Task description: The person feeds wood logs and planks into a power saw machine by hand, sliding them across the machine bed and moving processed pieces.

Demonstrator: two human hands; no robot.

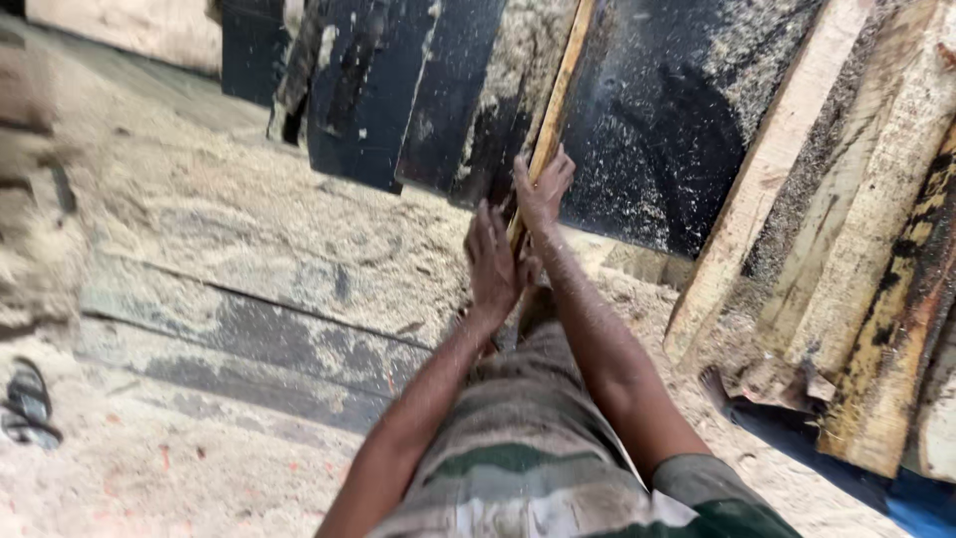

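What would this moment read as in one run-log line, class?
left hand: grips wooden strip | right hand: grips strip higher | strip: leans on dark boards | floor: sawdust

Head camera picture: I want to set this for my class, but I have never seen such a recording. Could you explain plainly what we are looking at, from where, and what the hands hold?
There is no machine here. A person wears a camera on the head, so the single picture looks down along their own two bare arms. The left hand and the right hand both grip a narrow wooden strip that leans up against dark boards dusted with sawdust. The right hand sits higher on the strip than the left. To the right, pale rough planks lean together. The floor is thickly covered in sawdust, with a dark flat board showing through. A sandal lies at the far left edge. At the bottom you see the person's striped clothing.
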